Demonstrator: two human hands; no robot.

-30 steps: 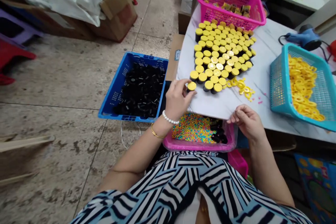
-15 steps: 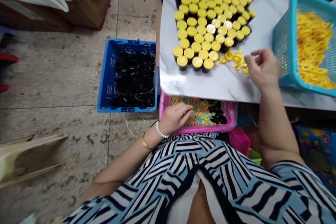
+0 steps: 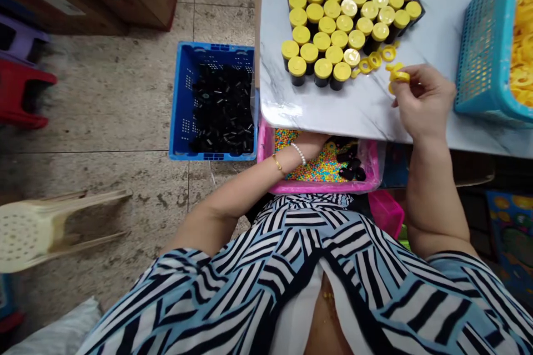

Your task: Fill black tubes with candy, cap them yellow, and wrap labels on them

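My right hand (image 3: 425, 101) rests on the marble table (image 3: 358, 108) and pinches a yellow ring cap (image 3: 398, 75) between thumb and fingers. Loose yellow rings (image 3: 377, 59) lie beside it. Several black tubes with yellow caps (image 3: 341, 8) stand packed together on the table. My left hand (image 3: 313, 139) reaches under the table edge into the pink tray (image 3: 318, 187) of small coloured beads (image 3: 320, 167); its fingers are hidden by the table. A few black tubes (image 3: 352, 163) lie in that tray.
A blue crate (image 3: 183, 105) of black tubes stands on the floor at left. A teal basket (image 3: 485, 50) of yellow rings sits at the table's right. A cream stool (image 3: 45, 227) lies tipped, and a red stool (image 3: 23, 91) is at far left.
My left hand has gone from the table's capped tubes down into the pink tray and under the table edge. My right hand rose to the table and picked up a yellow ring.
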